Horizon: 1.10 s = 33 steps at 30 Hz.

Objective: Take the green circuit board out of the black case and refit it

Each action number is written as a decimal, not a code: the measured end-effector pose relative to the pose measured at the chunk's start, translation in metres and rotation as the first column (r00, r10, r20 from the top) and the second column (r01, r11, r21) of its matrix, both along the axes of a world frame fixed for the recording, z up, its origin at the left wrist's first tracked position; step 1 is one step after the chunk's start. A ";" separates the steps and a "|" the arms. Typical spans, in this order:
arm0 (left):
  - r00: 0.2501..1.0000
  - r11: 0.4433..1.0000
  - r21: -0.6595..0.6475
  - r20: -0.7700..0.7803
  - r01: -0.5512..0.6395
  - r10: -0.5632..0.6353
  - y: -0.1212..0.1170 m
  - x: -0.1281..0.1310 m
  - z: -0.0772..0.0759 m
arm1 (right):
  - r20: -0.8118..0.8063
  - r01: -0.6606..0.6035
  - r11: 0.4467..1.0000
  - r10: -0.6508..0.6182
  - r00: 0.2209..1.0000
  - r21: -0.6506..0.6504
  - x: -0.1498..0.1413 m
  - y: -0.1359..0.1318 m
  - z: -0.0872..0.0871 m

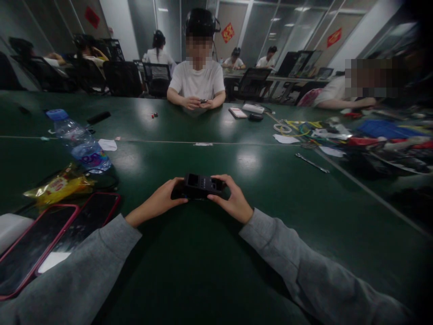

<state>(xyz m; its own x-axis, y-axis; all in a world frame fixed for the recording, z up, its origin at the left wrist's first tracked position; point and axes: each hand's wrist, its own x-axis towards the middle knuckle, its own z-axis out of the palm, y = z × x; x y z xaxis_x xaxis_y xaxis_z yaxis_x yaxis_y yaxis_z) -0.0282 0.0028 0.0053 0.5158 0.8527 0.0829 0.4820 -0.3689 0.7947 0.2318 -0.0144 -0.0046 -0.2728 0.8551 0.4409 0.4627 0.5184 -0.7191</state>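
Observation:
Between my two hands is a black box-shaped device (202,184) with a dark screen-like square at its left and small buttons in the middle. My left hand (165,197) grips its left end, thumb along the near edge and fingers on the far side. At the right end my right hand (233,198) pinches it the same way, with the thumb at the near edge. The device is held level over the green table (196,253), and I cannot tell whether its underside touches the surface.
Left lie two red-edged phones (40,246) (93,216), a yellow snack packet (59,185) and a tilted plastic bottle (79,142). To the right are a wrench (311,163) and a heap of cables and tools (372,135). Across the table sits a person (198,81) holding a small object.

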 end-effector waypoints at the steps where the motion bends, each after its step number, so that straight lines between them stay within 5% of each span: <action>1: 1.000 1.000 0.005 -0.001 0.004 -0.004 0.000 0.000 0.000 | 0.008 -0.018 1.000 0.018 1.000 -0.007 0.000 0.001 0.000; 11: 0.999 0.999 0.046 -0.046 0.004 -0.002 -0.001 -0.004 -0.003 | 0.101 -0.098 0.991 0.107 0.989 -0.090 0.000 0.004 -0.004; 26: 0.983 0.995 -0.078 -0.168 0.059 -0.072 -0.005 -0.003 0.004 | 0.060 -0.283 0.957 0.286 0.956 -0.056 -0.001 0.004 -0.008; 33: 0.983 0.995 -0.084 -0.172 0.045 -0.059 -0.004 -0.001 0.006 | -0.101 -0.287 0.920 0.269 0.958 -0.266 0.002 0.006 -0.001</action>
